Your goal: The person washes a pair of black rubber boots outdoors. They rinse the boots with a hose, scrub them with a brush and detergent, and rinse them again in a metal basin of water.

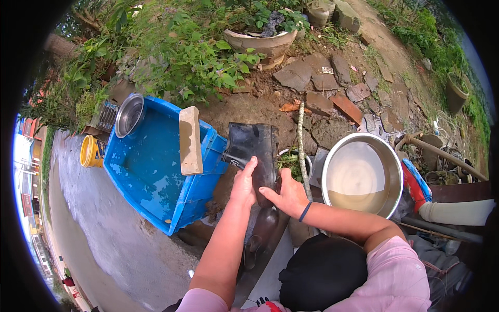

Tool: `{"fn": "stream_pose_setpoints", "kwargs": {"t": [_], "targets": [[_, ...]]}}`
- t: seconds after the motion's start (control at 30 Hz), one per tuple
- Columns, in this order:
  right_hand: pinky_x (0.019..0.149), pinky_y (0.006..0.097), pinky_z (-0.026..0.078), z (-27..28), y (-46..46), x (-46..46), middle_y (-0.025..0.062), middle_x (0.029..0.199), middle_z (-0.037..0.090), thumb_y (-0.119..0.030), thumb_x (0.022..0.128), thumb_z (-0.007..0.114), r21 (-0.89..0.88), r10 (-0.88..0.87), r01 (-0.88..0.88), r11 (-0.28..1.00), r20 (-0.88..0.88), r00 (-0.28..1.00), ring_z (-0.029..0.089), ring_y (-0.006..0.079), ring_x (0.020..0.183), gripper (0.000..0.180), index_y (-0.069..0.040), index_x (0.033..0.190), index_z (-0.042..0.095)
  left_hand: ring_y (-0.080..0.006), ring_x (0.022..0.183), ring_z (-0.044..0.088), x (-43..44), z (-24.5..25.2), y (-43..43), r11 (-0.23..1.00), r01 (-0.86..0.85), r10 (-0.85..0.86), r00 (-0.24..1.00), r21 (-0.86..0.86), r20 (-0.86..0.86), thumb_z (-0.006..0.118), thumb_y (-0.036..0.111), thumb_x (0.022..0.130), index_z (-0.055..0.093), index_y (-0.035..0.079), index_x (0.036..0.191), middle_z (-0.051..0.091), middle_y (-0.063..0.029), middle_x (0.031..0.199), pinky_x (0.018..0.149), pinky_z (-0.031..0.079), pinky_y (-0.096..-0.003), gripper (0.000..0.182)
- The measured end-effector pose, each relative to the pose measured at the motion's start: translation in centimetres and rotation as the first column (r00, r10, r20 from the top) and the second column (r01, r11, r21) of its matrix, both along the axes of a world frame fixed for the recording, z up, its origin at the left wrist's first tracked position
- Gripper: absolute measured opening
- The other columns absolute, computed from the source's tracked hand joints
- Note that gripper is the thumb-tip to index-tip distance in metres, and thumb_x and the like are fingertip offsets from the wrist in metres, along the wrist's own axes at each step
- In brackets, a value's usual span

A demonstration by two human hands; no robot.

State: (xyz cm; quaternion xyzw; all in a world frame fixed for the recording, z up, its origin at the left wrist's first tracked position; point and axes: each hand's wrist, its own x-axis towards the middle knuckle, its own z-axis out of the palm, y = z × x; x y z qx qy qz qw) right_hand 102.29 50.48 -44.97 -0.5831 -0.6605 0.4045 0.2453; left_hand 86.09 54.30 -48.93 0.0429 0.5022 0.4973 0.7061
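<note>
A wet black rubber boot (249, 142) is between my two hands, its wide part away from me. My left hand (245, 183) is at its left side, thumb up against the rubber, the other fingers mostly hidden. On the opposite side, my right hand (289, 194) grips the boot's edge, its thumb pointing across the front. A dark band circles the right wrist. Below my hands lies another dark, wet boot-like shape (260, 236), partly covered by my left forearm.
Left of the boot stands a blue plastic crate (136, 199) of water, with a metal bowl (130, 115) and a wooden block (190, 140) on its rim. A steel basin (394, 171) of cloudy water is at right. A stick (301, 136) stands between boot and basin.
</note>
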Motion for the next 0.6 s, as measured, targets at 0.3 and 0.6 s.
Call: {"fn": "stream_pose_setpoints", "kwargs": {"t": [0.3,0.6], "targets": [[0.063,0.0340,0.051,-1.7,1.0,4.1,0.0089,0.074,0.063,-0.032,0.107,0.056,-0.068,-0.207,0.196,0.978,-0.386,0.899,0.062,0.0163,0.066,0.031,-0.001,0.107,0.061,-0.0262,0.092,0.074,-1.7,4.3,-5.2,0.991,0.118,-0.130,0.938,0.057,0.321,0.051,0.039,0.104,0.069,0.006,0.122,0.076,-0.0146,0.107,0.081,0.062,-0.0397,0.042],[0.056,0.0286,0.049,-5.8,1.4,6.3,0.0061,0.079,0.063,-0.056,0.107,0.044,-0.508,-0.475,0.233,0.829,-0.423,0.771,0.064,0.0158,0.060,0.056,-0.004,0.106,0.063,-0.0295,0.096,0.074,-2.6,2.7,-7.4,0.996,0.080,-0.091,0.897,0.043,0.432,0.042,0.040,0.106,0.065,0.001,0.128,0.074,-0.0180,0.113,0.084,0.062,-0.0429,0.050]]}}
